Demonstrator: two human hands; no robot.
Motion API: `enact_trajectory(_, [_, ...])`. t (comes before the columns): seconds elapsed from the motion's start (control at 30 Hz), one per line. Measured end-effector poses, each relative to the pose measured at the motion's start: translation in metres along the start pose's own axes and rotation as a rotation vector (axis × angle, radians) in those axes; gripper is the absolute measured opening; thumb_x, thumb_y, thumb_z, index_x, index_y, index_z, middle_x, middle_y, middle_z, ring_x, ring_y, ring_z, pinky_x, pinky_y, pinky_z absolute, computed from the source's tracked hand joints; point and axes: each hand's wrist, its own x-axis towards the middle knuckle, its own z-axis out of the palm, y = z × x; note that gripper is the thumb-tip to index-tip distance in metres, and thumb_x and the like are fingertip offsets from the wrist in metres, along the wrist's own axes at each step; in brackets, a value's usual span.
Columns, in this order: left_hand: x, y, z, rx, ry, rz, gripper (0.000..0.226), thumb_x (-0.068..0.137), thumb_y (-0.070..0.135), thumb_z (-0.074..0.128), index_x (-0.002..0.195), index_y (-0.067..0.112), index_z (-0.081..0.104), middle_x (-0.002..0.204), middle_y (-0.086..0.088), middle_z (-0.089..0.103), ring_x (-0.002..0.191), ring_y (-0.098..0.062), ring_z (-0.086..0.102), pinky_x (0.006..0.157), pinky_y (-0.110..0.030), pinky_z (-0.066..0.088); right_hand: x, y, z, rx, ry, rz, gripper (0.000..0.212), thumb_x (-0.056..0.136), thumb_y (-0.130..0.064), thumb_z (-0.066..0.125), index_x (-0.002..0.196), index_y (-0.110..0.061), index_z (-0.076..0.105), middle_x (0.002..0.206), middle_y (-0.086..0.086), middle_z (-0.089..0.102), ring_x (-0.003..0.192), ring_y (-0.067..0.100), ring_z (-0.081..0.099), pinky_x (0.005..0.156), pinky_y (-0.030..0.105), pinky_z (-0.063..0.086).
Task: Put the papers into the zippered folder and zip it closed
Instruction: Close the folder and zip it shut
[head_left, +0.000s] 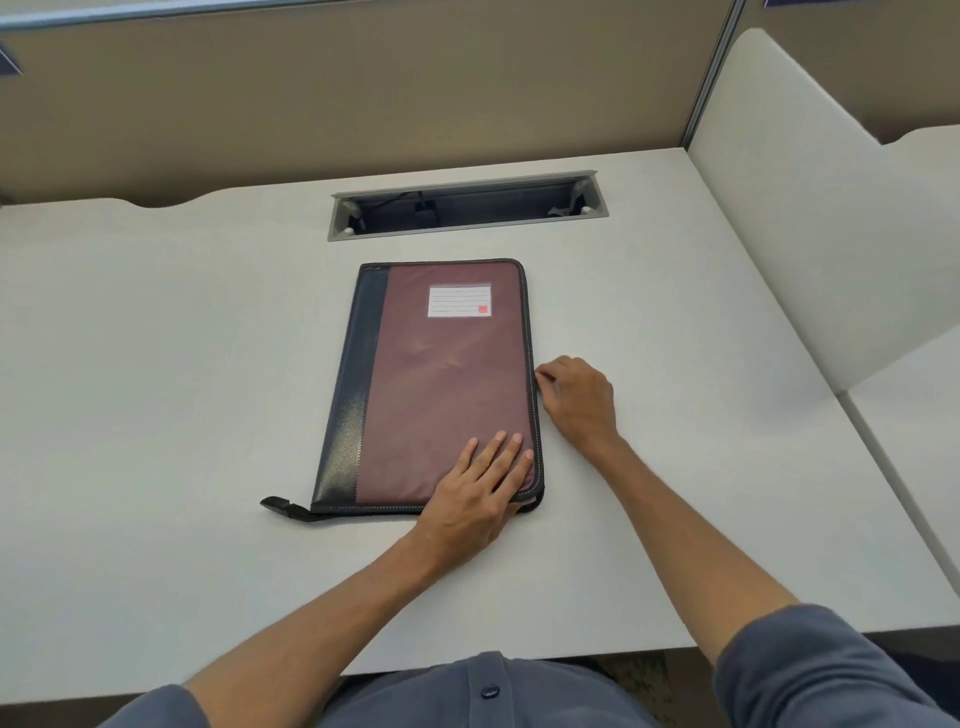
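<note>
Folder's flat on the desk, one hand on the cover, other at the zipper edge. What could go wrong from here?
1. The left hand presses only the near right corner of the folder, so a zipper pull along the right edge by the right hand may swing the far end.
2. No papers are visible, so a sheet edge might snag in the zipper.
3. The strap sticking out at the near left corner could catch.

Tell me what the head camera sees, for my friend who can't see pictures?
A closed maroon and black zippered folder lies on a white desk. The left hand presses flat on its near right corner, while the right hand pinches at its right zipper edge. No loose papers are in view.
</note>
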Motion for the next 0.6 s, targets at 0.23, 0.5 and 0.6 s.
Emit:
enact_trajectory(0.23, [-0.003, 0.001, 0.001, -0.061, -0.007, -0.012, 0.05, 0.088, 0.027, 0.046, 0.132, 0.007, 0.057, 0.14, -0.013, 0.053, 0.13, -0.031, 0.05, 0.098, -0.049, 0.048, 0.059, 0.005, 0.008, -0.036, -0.022, 0.053, 0.023, 0.094, -0.026, 0.051, 0.097, -0.017, 0.073, 0.093, 0.003, 0.069, 0.088, 0.027, 0.061, 0.069, 0.035, 0.049])
enact_trajectory(0.5, [-0.008, 0.001, 0.007, -0.117, -0.002, 0.001, 0.048, 0.093, 0.032, 0.045, 0.132, 0.006, 0.057, 0.141, -0.015, 0.052, 0.132, -0.032, 0.047, 0.101, -0.05, 0.046, 0.111, 0.015, 0.019, -0.063, 0.015, 0.124, 0.025, 0.094, -0.028, 0.049, 0.095, -0.018, 0.072, 0.093, 0.002, 0.068, 0.086, 0.028, 0.062, 0.066, 0.031, 0.043])
enact_trajectory(0.6, [-0.013, 0.0, 0.006, -0.137, -0.026, 0.014, 0.05, 0.091, 0.032, 0.051, 0.133, 0.005, 0.056, 0.142, -0.015, 0.05, 0.134, -0.032, 0.044, 0.102, -0.05, 0.044, 0.132, 0.02, 0.021, -0.007, 0.038, 0.178, 0.024, 0.093, -0.027, 0.05, 0.097, -0.019, 0.073, 0.096, 0.002, 0.069, 0.089, 0.028, 0.062, 0.068, 0.031, 0.043])
